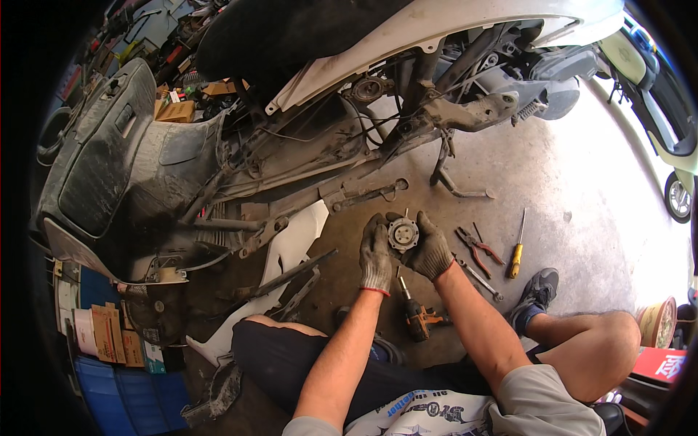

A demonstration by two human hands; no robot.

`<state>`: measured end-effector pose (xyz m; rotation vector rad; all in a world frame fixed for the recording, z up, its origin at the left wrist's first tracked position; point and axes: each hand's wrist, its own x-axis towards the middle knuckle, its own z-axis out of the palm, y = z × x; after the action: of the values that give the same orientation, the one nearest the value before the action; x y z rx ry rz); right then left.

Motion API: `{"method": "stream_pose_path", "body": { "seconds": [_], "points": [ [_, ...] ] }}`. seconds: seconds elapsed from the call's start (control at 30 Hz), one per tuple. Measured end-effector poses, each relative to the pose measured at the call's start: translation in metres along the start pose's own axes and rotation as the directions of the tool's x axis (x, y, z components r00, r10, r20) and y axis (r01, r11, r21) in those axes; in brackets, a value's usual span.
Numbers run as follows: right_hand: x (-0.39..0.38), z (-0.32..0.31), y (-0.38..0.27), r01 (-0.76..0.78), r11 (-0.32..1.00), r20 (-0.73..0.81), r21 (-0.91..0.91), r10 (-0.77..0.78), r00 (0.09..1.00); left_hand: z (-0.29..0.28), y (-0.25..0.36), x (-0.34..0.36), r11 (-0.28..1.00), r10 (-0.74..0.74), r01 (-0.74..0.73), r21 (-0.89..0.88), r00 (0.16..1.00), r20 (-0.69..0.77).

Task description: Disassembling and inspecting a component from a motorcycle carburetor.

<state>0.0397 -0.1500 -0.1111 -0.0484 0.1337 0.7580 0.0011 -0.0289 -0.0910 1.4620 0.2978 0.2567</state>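
Both my hands wear dirty grey knitted work gloves. Between them, above the floor, is a round grey metal part (403,235) with a scalloped rim and several small holes in its face. My left hand (375,254) closes on its left side, and my right hand (430,248) wraps its right side. The fingers partly hide its edges. A black-and-orange cordless drill (418,320) with a long bit lies just below my hands. To the right are red-handled pliers (481,253), a metal wrench (480,278) and a yellow-handled screwdriver (517,258).
A partly stripped scooter (407,123) stretches across the far side, its kickstand (465,192) down. A white body panel (291,251) lies left of my hands. Cardboard boxes (109,334) and a blue bin (131,396) stand at lower left. Another scooter (672,145) is at far right.
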Motion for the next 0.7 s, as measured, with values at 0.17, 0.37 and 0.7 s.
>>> {"method": "stream_pose_path", "body": {
  "seconds": [0.17, 0.37, 0.7],
  "points": [
    [0.0007, 0.0004, 0.0010, -0.005, 1.000, 0.007, 0.000, 0.005, 1.000, -0.0013, -0.0002, 0.0000, 1.000, -0.005, 0.005, 0.010, 1.000, -0.006],
    [0.0008, -0.0011, -0.0004, -0.005, 1.000, 0.011, 0.006, 0.005, 1.000, 0.0017, 0.0028, -0.0014, 1.000, -0.020, 0.020, 0.012, 1.000, -0.005],
    [0.0006, 0.0011, 0.0007, -0.003, 1.000, 0.000, 0.003, 0.003, 1.000, -0.0015, -0.0040, 0.0019, 1.000, -0.012, 0.012, 0.017, 1.000, -0.015]
  ]
}}
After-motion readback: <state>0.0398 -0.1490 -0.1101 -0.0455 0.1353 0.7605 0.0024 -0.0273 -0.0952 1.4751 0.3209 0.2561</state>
